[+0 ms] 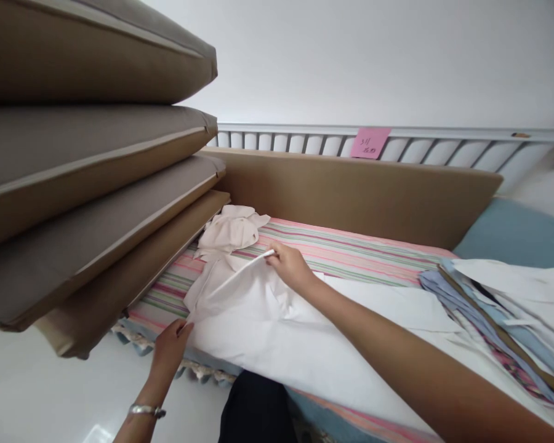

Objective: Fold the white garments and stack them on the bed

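Observation:
A long pair of white trousers [258, 326] lies across the striped cloth, its left end lifted between my hands. The near corner of that end is pinched in my left hand [170, 344], low at the bed's front edge. Further back, my right hand [289, 264] grips the far corner with its fingers closed, so the raised edge runs taut between the two. The trousers' other end reaches right, partly hidden under my right forearm. A crumpled cream garment [233, 231] rests just beyond the raised edge.
Thick brown cushions [96, 178] are stacked at the left. A brown padded board [351, 197] leans along white railings with a pink note [370, 143]. Folded clothes [512, 332] are piled at the right. Striped cloth [351, 249] covers the bed.

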A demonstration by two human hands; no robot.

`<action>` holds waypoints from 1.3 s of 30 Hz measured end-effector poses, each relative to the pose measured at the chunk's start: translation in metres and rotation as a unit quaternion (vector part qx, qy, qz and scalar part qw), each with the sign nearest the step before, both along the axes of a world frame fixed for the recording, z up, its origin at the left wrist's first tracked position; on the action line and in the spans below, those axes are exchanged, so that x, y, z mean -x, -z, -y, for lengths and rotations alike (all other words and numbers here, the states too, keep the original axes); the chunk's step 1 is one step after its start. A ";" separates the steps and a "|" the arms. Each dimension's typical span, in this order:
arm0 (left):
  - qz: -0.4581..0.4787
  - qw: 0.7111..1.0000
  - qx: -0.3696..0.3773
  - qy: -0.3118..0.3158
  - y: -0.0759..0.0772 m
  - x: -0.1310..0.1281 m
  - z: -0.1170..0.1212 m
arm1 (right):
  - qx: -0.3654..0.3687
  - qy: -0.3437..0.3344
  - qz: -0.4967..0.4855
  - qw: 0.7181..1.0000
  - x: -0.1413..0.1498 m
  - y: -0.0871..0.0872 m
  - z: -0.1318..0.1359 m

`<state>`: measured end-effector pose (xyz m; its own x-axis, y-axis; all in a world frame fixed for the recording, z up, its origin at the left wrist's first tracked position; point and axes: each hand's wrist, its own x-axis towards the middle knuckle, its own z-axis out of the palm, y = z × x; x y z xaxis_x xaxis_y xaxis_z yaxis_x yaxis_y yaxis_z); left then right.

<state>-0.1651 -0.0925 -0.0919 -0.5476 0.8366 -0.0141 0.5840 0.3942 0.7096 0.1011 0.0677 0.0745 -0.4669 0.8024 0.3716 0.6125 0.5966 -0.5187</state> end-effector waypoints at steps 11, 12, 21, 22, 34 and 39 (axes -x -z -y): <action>0.007 1.000 -0.009 -0.001 0.005 0.001 0.000 | -0.125 -0.086 0.169 0.974 -0.059 0.087 0.059; 0.008 1.000 -0.012 -0.002 0.006 0.001 0.000 | -0.110 -0.092 0.179 0.973 -0.061 0.090 0.063; 0.025 0.998 -0.044 -0.046 0.013 0.002 -0.002 | -0.057 -0.086 0.208 0.973 -0.080 0.113 0.094; 0.026 0.998 -0.041 -0.046 0.014 0.002 -0.003 | -0.050 -0.096 0.225 0.968 -0.082 0.116 0.098; -0.040 0.989 -0.121 -0.074 -0.015 -0.041 0.020 | 0.119 0.092 0.051 0.987 -0.088 0.093 0.070; -0.094 0.979 -0.179 0.026 -0.019 -0.065 0.007 | 0.243 0.202 -0.031 0.948 -0.059 0.096 0.010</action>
<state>-0.1006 -0.0999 -0.0730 -0.4681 0.7963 0.3831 0.7310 0.1053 0.6742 0.1596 0.0579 -0.0214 -0.0747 0.9946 -0.0715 0.7000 0.0012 -0.7141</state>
